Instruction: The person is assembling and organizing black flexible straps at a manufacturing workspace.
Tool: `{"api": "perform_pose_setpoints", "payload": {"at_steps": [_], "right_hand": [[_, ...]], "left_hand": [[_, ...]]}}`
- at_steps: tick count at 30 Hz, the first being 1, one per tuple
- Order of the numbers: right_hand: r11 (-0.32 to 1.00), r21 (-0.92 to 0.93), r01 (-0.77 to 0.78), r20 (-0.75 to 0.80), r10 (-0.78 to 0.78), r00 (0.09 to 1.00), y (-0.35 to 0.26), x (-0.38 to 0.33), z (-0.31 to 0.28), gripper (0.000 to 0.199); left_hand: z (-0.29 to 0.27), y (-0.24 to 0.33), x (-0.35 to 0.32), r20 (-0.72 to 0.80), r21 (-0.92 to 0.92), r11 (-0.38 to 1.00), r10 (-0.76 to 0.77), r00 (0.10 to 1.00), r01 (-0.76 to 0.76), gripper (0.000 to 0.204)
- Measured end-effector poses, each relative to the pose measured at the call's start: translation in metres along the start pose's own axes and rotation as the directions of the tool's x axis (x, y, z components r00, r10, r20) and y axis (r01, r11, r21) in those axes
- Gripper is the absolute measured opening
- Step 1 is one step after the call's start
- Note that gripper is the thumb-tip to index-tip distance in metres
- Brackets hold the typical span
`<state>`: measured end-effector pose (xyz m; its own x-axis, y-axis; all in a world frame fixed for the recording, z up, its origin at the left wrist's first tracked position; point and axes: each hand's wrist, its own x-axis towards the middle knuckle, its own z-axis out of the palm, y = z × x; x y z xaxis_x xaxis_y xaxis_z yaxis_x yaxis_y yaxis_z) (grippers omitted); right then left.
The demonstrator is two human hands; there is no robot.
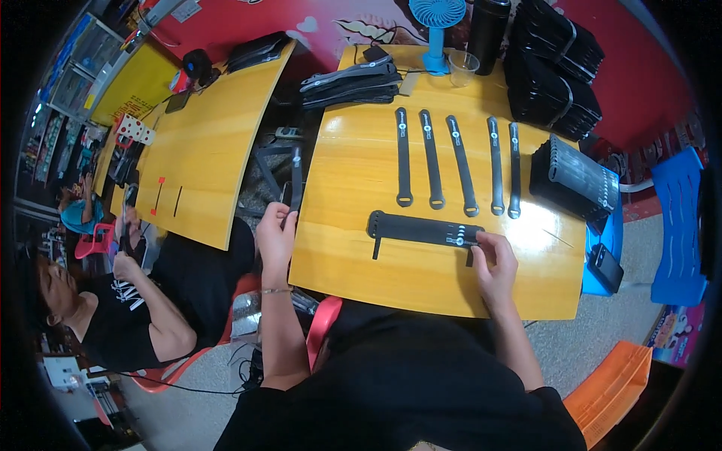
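**Both hands on black straps at the wooden table**

Your right hand (494, 259) rests on the right end of a flat bundle of black straps (421, 229) lying crosswise on the wooden table (353, 255), fingers curled down and pinching that end near its pale printed marks. Your left hand (277, 234) sits off the table's left edge, closed around the lower end of a single black strap (295, 180) that stands upward in the gap between the two tables.

Just beyond the bundle, five black straps (459, 161) lie side by side, running away from you, each with a loop at its near end. To their right a stack of straps (575, 180) lies at the table's edge, with larger banded bundles (555, 64) behind it. At the far edge stand a blue fan (436, 30), a clear cup (462, 68) and a dark bottle (487, 30). A seated person (120, 308) in black works at the neighbouring table (203, 143) on your left.
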<state>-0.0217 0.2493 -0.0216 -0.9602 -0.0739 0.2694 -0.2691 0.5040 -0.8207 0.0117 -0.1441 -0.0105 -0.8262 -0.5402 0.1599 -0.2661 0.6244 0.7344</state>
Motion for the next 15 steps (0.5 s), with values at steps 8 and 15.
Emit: {"api": "perform_pose_setpoints", "payload": {"at_steps": [8, 15], "right_hand": [[0.870, 0.439, -0.223, 0.446, 0.004, 0.895, -0.044, 0.000, -0.013, 0.067], [0.500, 0.787, -0.361, 0.505, -0.187, 0.843, -0.071, 0.007, -0.026, 0.083]], "left_hand": [[-0.036, 0.094, -0.044, -0.054, -0.438, 0.846, 0.313, 0.948, -0.304, 0.013], [-0.019, 0.130, -0.067, 0.505, -0.439, 0.862, 0.470, 0.724, -0.253, 0.012]]}}
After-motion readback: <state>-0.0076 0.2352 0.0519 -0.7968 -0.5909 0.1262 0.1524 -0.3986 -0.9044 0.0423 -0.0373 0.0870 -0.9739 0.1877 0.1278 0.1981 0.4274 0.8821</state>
